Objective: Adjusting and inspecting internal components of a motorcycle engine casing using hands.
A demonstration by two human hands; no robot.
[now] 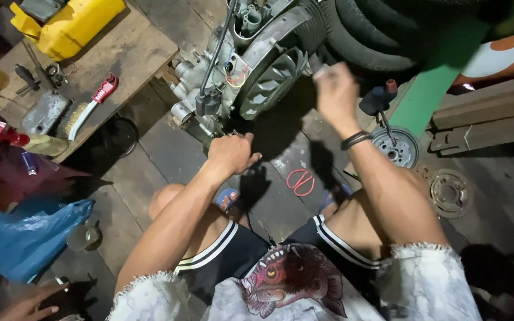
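Nearest: white frayed shirt and dark striped shorts, knees spread, feet in sandals on the plank floor. Another person's hand at the lower left corner, beside a blue bag. Red loop of cord lying on the floor between the feet.

Further out, left hand with grip clenched, pressed against the lower edge of the engine; whether anything sits inside the fist cannot be told. Right hand raised beside the finned fan wheel, blurred, fingers pinched on a small pale part at the wheel's rim. Dark band on the right wrist. Round pulley and sprocket on the floor to the right.

Left, on the wooden desk: wire brush with red handle, grey metal cover, pliers, yellow jug. Farthest: tyres stacked behind the engine, green post alongside.
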